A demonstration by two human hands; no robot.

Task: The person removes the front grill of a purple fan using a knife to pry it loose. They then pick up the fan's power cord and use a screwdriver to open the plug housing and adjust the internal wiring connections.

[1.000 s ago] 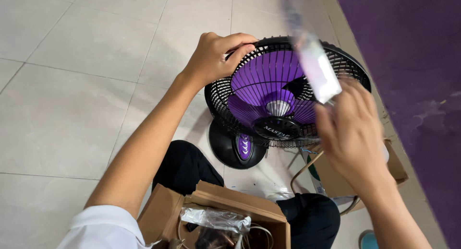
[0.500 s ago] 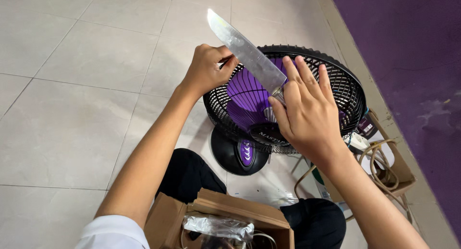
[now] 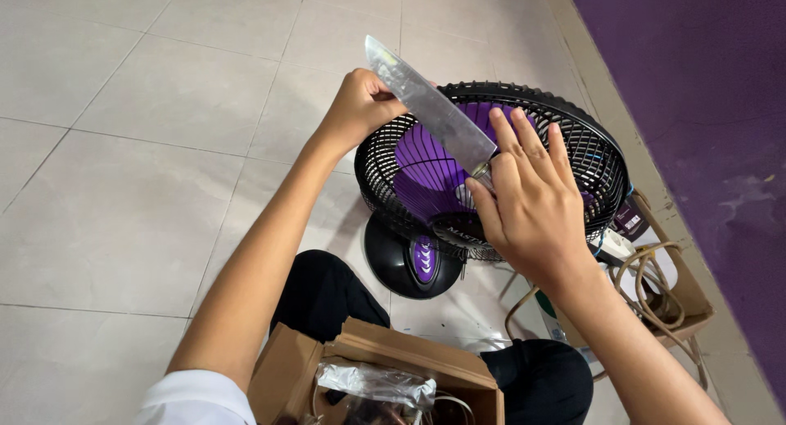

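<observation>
Knife (image 3: 430, 110) handle hidden behind right hand (image 3: 532, 204). Left hand (image 3: 360, 106) fingertips hidden behind fan guard (image 3: 393, 196) rim and blade. Fan blades (image 3: 426, 167) partly covered by knife, right hand. Box (image 3: 385, 368) cut off by bottom edge; contents unclear.

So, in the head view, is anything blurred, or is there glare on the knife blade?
Head view: sharp overall, with even, soft light. The knife blade shows a pale sheen but no harsh glare. The right hand and the fan grille look crisp, while straight tile lines bend slightly near the edges.
</observation>
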